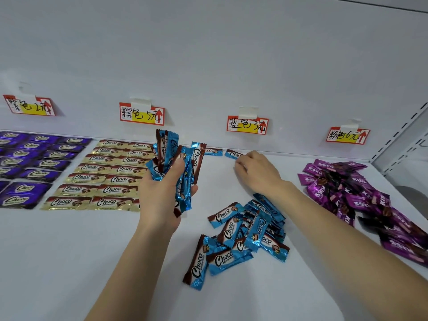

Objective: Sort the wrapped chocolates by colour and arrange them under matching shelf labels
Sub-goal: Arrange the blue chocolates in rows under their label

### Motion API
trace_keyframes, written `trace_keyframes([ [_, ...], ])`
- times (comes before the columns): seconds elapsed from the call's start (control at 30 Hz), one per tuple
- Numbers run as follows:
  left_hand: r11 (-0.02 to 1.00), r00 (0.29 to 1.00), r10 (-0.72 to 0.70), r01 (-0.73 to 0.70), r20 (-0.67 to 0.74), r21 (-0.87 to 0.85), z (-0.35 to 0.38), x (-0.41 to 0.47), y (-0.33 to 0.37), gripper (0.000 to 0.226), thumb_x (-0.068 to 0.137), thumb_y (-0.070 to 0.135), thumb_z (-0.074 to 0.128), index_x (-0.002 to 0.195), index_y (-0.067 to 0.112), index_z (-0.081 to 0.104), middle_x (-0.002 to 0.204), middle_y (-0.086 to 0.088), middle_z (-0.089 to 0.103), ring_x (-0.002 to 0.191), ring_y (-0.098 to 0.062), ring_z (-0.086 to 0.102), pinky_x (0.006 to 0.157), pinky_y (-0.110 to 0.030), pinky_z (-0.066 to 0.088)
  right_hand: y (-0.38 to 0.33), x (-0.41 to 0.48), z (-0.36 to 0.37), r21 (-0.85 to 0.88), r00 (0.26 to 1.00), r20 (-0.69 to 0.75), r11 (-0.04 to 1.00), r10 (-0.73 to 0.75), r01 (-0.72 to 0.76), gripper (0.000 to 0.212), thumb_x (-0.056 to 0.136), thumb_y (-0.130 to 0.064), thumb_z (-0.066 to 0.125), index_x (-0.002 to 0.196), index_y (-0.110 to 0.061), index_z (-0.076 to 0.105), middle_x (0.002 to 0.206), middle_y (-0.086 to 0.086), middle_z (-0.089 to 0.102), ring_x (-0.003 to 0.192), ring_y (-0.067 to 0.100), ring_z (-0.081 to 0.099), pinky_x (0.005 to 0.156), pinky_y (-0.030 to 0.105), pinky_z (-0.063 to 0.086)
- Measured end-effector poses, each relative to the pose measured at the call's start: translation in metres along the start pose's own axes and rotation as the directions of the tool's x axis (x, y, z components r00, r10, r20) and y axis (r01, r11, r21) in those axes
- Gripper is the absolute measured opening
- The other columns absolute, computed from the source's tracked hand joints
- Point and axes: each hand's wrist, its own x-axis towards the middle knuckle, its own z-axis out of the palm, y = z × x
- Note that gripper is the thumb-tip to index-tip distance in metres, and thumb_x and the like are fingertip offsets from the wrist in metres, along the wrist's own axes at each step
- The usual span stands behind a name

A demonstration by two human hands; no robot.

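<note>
My left hand (162, 193) grips a bunch of blue wrapped chocolates (173, 156), held upright above the white shelf (69, 262). My right hand (257, 172) reaches to the back of the shelf, fingers curled down onto a blue chocolate (232, 154) lying under the blue label (247, 125). Another blue chocolate (213, 151) lies just left of it. A loose pile of blue chocolates (240, 235) sits between my forearms.
Purple chocolates (30, 165) lie in rows at far left, gold ones (106, 174) in rows beside them, each under a red-and-yellow label. A heap of magenta chocolates (361, 195) lies at right under the fourth label (347, 135). A shelf upright (398, 140) stands far right.
</note>
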Motion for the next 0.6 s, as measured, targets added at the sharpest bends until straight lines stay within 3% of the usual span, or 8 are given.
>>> trace_keyframes([
  [0.6,1.0,1.0,-0.006,0.006,-0.012,0.01,0.0,0.002,-0.001,0.03,0.08,0.025,0.07,0.108,0.023,0.058,0.092,0.001,0.07,0.071,-0.01,0.071,0.05,-0.025,0.055,0.006,0.013,0.019,-0.005,0.988,-0.151,1.0,0.019,-0.02,0.036,0.098,-0.028,0.032,0.121,-0.011,0.053,0.122,0.01,0.053,0.107,0.024,0.046,0.087,0.034,0.039],
])
